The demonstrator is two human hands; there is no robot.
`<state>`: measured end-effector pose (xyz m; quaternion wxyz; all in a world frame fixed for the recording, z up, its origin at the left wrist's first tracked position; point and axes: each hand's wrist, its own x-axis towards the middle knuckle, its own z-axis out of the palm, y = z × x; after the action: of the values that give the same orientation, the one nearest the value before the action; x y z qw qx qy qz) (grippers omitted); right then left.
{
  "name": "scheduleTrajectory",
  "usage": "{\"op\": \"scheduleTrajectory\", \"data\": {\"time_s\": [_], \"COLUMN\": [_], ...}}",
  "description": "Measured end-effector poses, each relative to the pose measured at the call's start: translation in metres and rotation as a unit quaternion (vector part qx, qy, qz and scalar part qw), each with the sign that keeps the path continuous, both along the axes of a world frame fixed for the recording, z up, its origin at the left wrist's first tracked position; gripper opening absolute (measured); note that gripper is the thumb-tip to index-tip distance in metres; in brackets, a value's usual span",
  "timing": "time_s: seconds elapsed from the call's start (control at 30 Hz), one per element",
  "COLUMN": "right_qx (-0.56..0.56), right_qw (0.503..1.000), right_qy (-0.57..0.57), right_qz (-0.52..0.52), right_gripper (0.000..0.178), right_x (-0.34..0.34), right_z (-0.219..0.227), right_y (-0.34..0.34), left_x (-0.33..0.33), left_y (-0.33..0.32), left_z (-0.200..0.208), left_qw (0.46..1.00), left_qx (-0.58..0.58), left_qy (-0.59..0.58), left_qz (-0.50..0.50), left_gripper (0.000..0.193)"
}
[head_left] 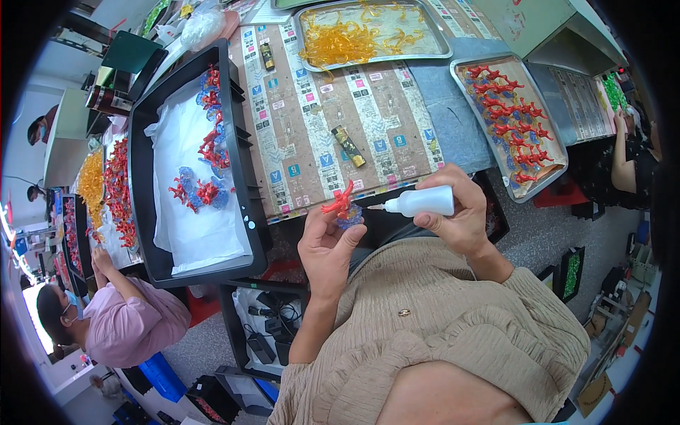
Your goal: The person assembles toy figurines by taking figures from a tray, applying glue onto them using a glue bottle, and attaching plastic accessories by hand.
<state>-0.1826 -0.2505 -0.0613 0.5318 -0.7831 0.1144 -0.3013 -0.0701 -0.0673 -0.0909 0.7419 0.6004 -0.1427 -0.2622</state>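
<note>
My left hand (326, 248) pinches a small figurine (342, 203) between thumb and fingers. Its upper part is red and branching, and its base is clear blue. Wrapped in my right hand (465, 212) is a white squeeze bottle (428, 202), lying nearly level. The bottle's thin tip points left and reaches close to the blue base; whether it touches, I cannot tell. Both hands are just off the near edge of the worktable (386, 170), in front of my body.
A black tray (244, 152) at left holds similar figurines on white paper. Metal trays hold yellow curled pieces (336, 42) at the back and red-and-blue figurines (510, 120) at right. Two black-and-gold cylinders (348, 146) (267, 57) lie on the table. Another person (131, 319) works at far left.
</note>
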Motion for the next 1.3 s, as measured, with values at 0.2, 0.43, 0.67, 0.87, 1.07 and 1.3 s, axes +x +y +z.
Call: {"op": "scheduleTrajectory", "data": {"time_s": [0.2,0.43,0.67,0.87,1.07,1.3], "right_qx": [0.004,-0.007,-0.003,-0.007,-0.006,-0.013], "right_qw": [1.0,1.0,1.0,1.0,1.0,1.0], "right_qy": [0.007,0.027,0.022,0.022,0.009,0.003], "right_qz": [-0.002,0.014,0.004,-0.004,-0.004,-0.001], "right_gripper": [0.043,0.042,0.041,0.041,0.041,0.041], "right_x": [0.0002,-0.0004,0.0,0.0007,0.0004,-0.0014], "right_z": [0.0005,-0.0002,0.0,-0.0005,0.001,0.0], "right_y": [0.0008,-0.0012,-0.001,-0.0012,-0.002,-0.0013], "left_x": [0.0003,0.0004,-0.0009,-0.0016,-0.0013,-0.0021], "left_y": [-0.0001,0.0005,-0.0019,-0.0016,-0.0017,0.0], "left_z": [0.0007,-0.0008,0.0019,0.0014,0.0009,0.0029], "left_qw": [1.0,1.0,0.999,0.999,0.999,0.998], "left_qx": [0.002,0.011,0.019,0.02,0.028,0.01], "left_qy": [0.019,0.011,0.041,0.034,0.039,0.068], "left_qz": [-0.002,-0.004,0.001,0.0,0.003,0.001], "left_gripper": [0.039,0.039,0.038,0.039,0.038,0.039]}}
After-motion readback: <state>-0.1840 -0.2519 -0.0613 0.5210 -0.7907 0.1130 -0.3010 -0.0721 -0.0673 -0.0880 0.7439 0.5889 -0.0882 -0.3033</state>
